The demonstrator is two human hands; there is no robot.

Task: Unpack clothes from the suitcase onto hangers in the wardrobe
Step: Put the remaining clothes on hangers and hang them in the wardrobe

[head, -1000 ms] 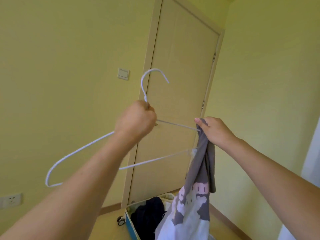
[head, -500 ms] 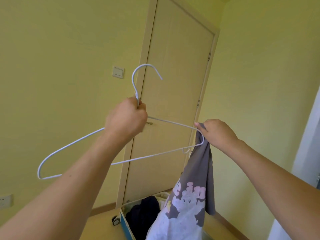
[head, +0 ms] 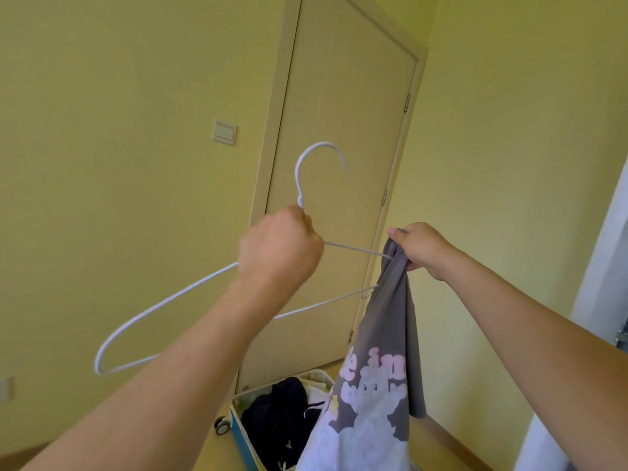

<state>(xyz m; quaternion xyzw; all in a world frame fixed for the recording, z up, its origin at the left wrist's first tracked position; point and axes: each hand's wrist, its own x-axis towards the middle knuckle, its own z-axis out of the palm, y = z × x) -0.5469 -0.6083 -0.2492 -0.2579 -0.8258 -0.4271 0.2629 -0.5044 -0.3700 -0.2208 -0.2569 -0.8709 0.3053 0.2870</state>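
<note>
Open air around raised hanger [head: 163, 302]; suitcase [head: 238, 426] below.

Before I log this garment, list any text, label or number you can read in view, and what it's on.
"e in" in pink letters on the grey T-shirt, above its cartoon print; the rest of the wording is lost in the folds.
Light switch beside the door: no readable marking.
Suitcase and the dark clothes in it: no text I can make out.
Hanger: none.

Room evenly and softly lit, no glare seen, straight lines bent by wide-angle distortion, slight softness noted throughout.
</note>
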